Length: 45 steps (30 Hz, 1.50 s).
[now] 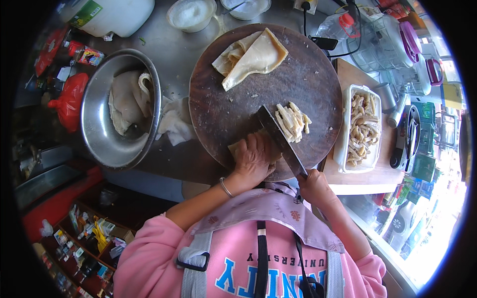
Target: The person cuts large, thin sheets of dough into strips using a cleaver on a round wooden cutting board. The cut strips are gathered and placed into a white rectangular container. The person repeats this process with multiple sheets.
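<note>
My right hand (316,186) grips the handle of a broad-bladed cleaver (280,138), its blade angled up and left over a round wooden chopping board (223,115). Beside the blade, my left hand (251,158) presses a piece of pale meat (233,149) onto the board's near part. My fingers hide most of that piece. Just right of the blade lies a small heap of cut strips (292,121). A larger folded sheet of pale meat, perhaps tripe, (255,56) rests at the board's far side.
Left of the board stand a steel bowl (93,130) holding whole pale pieces and a crumpled white cloth (175,123). At right, a white plastic tub (339,160) contains many strips. Two tubs of white granules (190,15) and a black cable (303,22) lie beyond.
</note>
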Each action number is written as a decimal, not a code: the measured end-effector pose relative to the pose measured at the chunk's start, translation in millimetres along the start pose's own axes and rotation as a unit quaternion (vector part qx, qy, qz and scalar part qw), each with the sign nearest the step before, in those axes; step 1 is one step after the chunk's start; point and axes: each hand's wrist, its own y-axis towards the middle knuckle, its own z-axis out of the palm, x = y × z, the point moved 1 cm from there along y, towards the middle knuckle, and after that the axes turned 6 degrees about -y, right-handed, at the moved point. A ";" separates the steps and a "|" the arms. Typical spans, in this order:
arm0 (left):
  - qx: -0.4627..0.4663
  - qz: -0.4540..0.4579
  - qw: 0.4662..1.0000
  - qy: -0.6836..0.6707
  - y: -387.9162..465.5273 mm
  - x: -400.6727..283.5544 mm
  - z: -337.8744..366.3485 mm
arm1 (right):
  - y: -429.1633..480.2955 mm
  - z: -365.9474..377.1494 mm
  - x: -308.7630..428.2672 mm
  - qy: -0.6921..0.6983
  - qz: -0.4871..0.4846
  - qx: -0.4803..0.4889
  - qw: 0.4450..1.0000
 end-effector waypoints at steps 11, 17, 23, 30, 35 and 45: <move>0.003 -0.042 0.982 -0.184 -10.0 2.8 -10.3 | 5.6 13.0 -30.7 0.168 0.078 -0.044 0.982; -0.020 -0.047 0.979 -0.196 -8.7 9.6 -38.5 | 15.5 6.3 -40.8 0.135 -0.050 -0.076 0.987; -0.069 -0.193 0.956 -0.212 26.0 50.5 -95.5 | 22.0 7.9 -54.5 0.208 -0.057 -0.070 0.974; -0.089 -0.078 0.993 -0.008 30.8 27.0 -107.2 | 12.4 -1.1 -52.3 0.194 -0.143 -0.076 0.968; -0.024 0.026 0.991 -0.131 -30.5 7.0 -19.3 | -21.5 -5.3 -42.3 0.198 -0.131 -0.079 0.968; -0.125 0.107 0.969 -0.183 -17.3 17.2 -5.6 | -33.1 25.7 -36.7 0.007 -0.156 -0.117 0.981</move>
